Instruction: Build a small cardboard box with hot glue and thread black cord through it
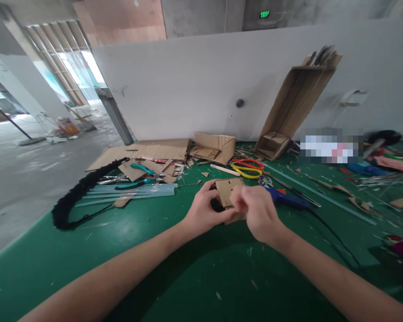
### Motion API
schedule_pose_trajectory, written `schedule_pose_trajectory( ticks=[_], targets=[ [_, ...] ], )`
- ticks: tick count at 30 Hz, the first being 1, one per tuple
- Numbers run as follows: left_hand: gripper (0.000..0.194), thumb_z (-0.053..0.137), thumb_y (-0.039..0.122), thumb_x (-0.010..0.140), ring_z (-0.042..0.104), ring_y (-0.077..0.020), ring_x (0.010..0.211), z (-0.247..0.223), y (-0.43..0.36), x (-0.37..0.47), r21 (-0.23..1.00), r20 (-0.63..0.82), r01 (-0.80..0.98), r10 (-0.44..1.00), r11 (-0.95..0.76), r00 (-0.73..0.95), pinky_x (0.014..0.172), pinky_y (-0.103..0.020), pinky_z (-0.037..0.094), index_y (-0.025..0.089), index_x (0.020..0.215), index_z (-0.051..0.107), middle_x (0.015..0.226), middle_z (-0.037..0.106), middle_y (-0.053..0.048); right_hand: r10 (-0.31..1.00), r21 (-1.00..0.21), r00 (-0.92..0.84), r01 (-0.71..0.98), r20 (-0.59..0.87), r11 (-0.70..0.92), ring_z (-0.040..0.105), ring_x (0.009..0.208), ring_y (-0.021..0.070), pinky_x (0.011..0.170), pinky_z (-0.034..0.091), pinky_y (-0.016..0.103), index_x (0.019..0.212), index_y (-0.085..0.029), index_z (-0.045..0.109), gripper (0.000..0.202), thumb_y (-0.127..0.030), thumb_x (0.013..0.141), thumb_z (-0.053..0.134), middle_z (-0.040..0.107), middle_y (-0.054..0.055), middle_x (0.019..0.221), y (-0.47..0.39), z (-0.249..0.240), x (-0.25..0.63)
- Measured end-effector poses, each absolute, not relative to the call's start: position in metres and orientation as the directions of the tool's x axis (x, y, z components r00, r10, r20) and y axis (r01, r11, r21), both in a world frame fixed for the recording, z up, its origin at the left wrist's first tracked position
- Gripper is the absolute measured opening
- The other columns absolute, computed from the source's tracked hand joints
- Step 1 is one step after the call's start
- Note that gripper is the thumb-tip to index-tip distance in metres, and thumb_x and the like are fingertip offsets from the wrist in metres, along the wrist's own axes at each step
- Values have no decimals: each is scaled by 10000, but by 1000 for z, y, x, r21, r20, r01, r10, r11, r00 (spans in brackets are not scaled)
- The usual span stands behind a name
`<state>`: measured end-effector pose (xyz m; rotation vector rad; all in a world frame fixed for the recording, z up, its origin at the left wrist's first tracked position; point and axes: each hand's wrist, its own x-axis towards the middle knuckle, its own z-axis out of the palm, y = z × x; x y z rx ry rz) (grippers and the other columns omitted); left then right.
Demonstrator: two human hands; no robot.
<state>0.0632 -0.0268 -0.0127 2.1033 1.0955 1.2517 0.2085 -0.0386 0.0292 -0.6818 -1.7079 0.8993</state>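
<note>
A small cardboard piece [225, 191] with a few dark holes is held just above the green table. My left hand [204, 203] grips it from the left, thumb along its near side and fingers behind. My right hand [260, 210] is closed at its right side, fingers curled and blurred by motion; whether anything is pinched in them is hidden. Right beside that hand lies a blue hot glue gun [289, 200] with a black cord. Scissors with red and yellow handles [246, 170] rest just beyond the cardboard.
Teal-handled pliers [141, 170], clear glue sticks [154, 190] and a black fuzzy strip [77, 194] lie at left. Cardboard sheets [164, 150] line the white wall [188, 89]. A tall cardboard box [292, 103] leans there at right, with scraps and a long translucent strip [322, 194] nearby.
</note>
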Motion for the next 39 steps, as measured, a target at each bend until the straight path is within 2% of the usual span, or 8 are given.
schedule_pose_trajectory(
  ticks=[2, 4, 7, 17, 21, 33, 35, 39],
  targets=[
    [202, 746, 322, 659, 553, -245, 1090, -12, -27, 63, 715, 507, 408, 823, -568, 256, 915, -368, 480, 162, 754, 665, 1156, 579, -110, 896, -889, -123, -243, 426, 389, 242, 391, 100, 421, 209, 269, 476, -217, 399, 437, -371, 880, 335, 273, -45, 411, -34, 34, 212],
    [232, 745, 336, 668, 546, -246, 1103, -11, -27, 63, 720, 502, 416, 831, -555, 241, 934, -378, 471, 169, 817, 687, 1171, 570, -106, 951, -859, -58, -449, 304, 247, 134, 356, 82, 385, 158, 250, 469, -218, 394, 438, -414, 859, 355, 176, -71, 390, -31, 44, 215],
    [240, 749, 354, 666, 537, -252, 1118, -10, -27, 63, 721, 498, 423, 835, -549, 235, 941, -382, 469, 180, 823, 694, 1180, 566, -98, 962, -827, -62, -527, 266, 195, 106, 349, 68, 375, 138, 227, 453, -209, 407, 428, -421, 824, 408, 152, -77, 380, -27, 57, 216],
    [251, 766, 349, 633, 523, -276, 1141, -11, -29, 63, 718, 493, 433, 837, -545, 237, 949, -394, 464, 173, 798, 698, 1212, 545, -108, 936, -881, -190, -434, 296, 190, 163, 358, 57, 391, 146, 221, 485, -197, 447, 391, -400, 818, 420, 223, -77, 407, -16, 35, 207],
    [236, 759, 342, 642, 525, -268, 1135, -10, -29, 64, 722, 489, 432, 840, -541, 234, 947, -398, 462, 174, 795, 695, 1210, 546, -106, 937, -880, -174, -428, 304, 206, 183, 356, 62, 389, 145, 226, 475, -198, 449, 385, -363, 820, 406, 267, -66, 403, -16, 31, 210],
    [278, 762, 343, 634, 519, -262, 1141, -9, -31, 65, 701, 495, 450, 832, -552, 250, 961, -384, 458, 160, 831, 693, 1219, 530, -112, 949, -889, -250, -454, 194, 62, 104, 332, 54, 356, 103, 211, 458, -202, 412, 415, -367, 837, 378, 175, -91, 382, -17, 41, 209],
    [277, 769, 334, 622, 513, -264, 1150, -10, -32, 66, 690, 510, 451, 823, -566, 253, 969, -384, 453, 157, 818, 685, 1220, 527, -111, 939, -908, -259, -407, 225, 105, 118, 338, 59, 357, 110, 214, 473, -202, 416, 419, -374, 851, 358, 196, -86, 391, -18, 39, 209],
    [229, 767, 315, 622, 516, -260, 1146, -10, -33, 66, 678, 532, 445, 809, -584, 250, 962, -376, 456, 164, 757, 659, 1201, 528, -101, 876, -914, -263, -157, 405, 375, 257, 403, 79, 401, 201, 233, 509, -195, 419, 402, -327, 880, 339, 322, -50, 456, -22, 33, 208]
  ],
)
